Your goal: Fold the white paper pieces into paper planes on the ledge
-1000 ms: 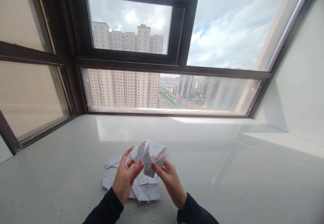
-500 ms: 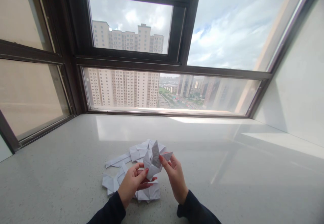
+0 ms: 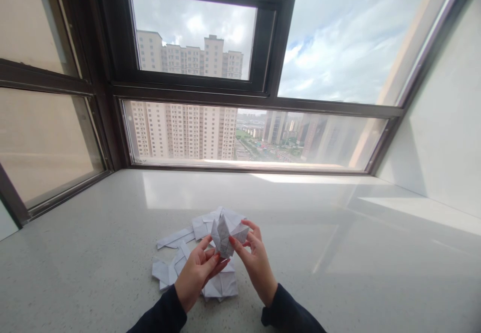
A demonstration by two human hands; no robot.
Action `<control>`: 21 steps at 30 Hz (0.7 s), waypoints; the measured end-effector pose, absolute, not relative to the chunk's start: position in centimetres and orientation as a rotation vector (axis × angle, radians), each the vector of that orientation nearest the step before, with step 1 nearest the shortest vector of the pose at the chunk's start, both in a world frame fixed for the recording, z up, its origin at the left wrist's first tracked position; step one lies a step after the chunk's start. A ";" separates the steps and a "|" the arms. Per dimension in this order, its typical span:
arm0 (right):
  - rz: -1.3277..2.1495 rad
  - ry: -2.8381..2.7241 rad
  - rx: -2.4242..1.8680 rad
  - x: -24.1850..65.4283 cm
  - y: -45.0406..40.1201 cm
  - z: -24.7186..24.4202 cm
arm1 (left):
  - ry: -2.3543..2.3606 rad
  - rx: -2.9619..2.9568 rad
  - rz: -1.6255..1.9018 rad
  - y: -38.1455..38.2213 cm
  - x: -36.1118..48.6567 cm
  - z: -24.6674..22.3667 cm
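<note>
A folded white paper piece (image 3: 223, 233) with pointed flaps is held up between both hands, above a loose ring of other folded papers. My left hand (image 3: 201, 268) pinches its lower left side between thumb and fingers. On the right side, my right hand (image 3: 256, 258) grips a flap, its thumb pressed on the front near the middle. Several more folded white papers (image 3: 176, 260) lie beneath and to the left, some partly hidden by my hands and the held piece.
The speckled pale sill (image 3: 338, 253) spreads out on all sides of the papers. A dark window frame (image 3: 248, 169) borders it at the back, with tall buildings outside. A white wall (image 3: 443, 137) stands at the right.
The folded paper piece has tilted and its flaps have drawn closer together. My right hand has shifted slightly left with it; the papers on the sill stay put.
</note>
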State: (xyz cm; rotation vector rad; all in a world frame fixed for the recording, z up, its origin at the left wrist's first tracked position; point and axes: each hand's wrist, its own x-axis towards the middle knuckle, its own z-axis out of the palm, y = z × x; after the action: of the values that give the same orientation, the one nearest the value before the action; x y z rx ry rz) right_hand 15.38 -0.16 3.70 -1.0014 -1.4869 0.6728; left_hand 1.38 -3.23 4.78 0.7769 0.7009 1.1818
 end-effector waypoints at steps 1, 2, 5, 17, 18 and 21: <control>0.676 -1.497 -0.999 15.4 -0.1 3.6 | 0.698 0.775 1.185 -3.3 1.4 4.8; 0.683 -1.510 -0.995 15.4 -0.1 3.6 | 0.696 0.773 1.190 -3.3 1.3 4.9; 0.700 -1.541 -0.984 15.4 0.1 3.4 | 0.688 0.774 1.198 -3.4 1.3 5.0; 0.665 -1.608 -0.981 15.2 -0.4 3.9 | 0.752 0.904 1.198 -3.1 1.3 4.6; 0.662 -1.612 -0.982 15.1 -0.5 4.0 | 0.761 0.906 1.205 -3.0 1.3 4.5; 0.659 -1.627 -0.991 15.0 -0.6 4.2 | 0.776 0.920 1.208 -3.0 1.3 4.4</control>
State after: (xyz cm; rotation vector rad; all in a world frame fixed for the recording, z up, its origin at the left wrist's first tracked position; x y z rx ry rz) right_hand 15.04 -0.60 4.19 -0.9908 -1.6270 0.6590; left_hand 1.27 -3.02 4.44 0.9198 0.7757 1.2084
